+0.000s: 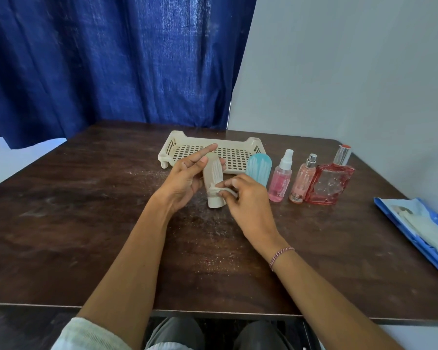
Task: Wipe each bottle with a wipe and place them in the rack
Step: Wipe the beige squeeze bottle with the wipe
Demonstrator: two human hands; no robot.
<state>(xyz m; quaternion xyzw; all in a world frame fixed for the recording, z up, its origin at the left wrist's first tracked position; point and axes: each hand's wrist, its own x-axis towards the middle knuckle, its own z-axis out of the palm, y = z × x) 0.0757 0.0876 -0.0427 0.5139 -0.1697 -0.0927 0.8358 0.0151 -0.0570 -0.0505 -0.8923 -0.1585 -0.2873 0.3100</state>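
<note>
Currently wiping the first bottle: beige bottle (214, 173) at centre of frame, held above the table (86, 223) with its cap end down, in front of the rack (171, 147). Left hand (185, 173) grips the bottle body, fingertips wrapped round its far side, index finger sticking out straight. Right hand (248, 198) pinches a small bunched wipe (225, 192) against the lower part of the bottle, just above the cap. Nothing visible in the rack; four more bottles stand in a row to the right of centre: blue bottle (259, 168), pink spray bottle (281, 178), slim pink bottle (304, 180), red glass bottle (329, 183). Wipe pack (415, 223) at right edge. Judgement for a good wipe: stroke along the full length, turn the bottle in the left hand so the hidden far side and the area under the gripping fingers get covered, include the cap and its seam. The wipe is bunched small; spreading it would cover more per pass. Keep a firm grip, since a damp bottle may slip.
</note>
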